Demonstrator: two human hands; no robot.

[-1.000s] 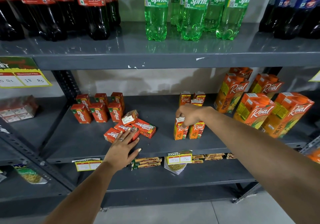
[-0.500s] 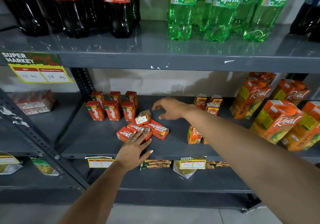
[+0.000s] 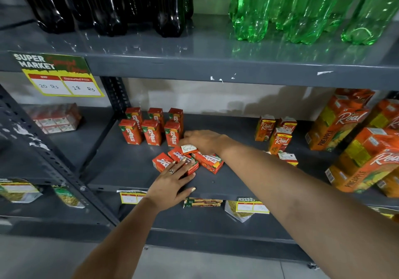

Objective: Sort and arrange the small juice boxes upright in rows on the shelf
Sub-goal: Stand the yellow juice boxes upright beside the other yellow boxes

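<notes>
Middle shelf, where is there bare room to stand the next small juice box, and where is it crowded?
Bare shelf lies between the upright Maaza boxes and the small Real boxes, behind the right hand. More lies in front of the Maaza rows. The tipped boxes under the left hand are crowded.

my right hand has crossed left

it left the upright orange real cartons and now covers the tipped white-ended red carton.

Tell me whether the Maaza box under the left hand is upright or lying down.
Lying down: the Maaza box rests flat on the shelf, left hand on it.
</notes>
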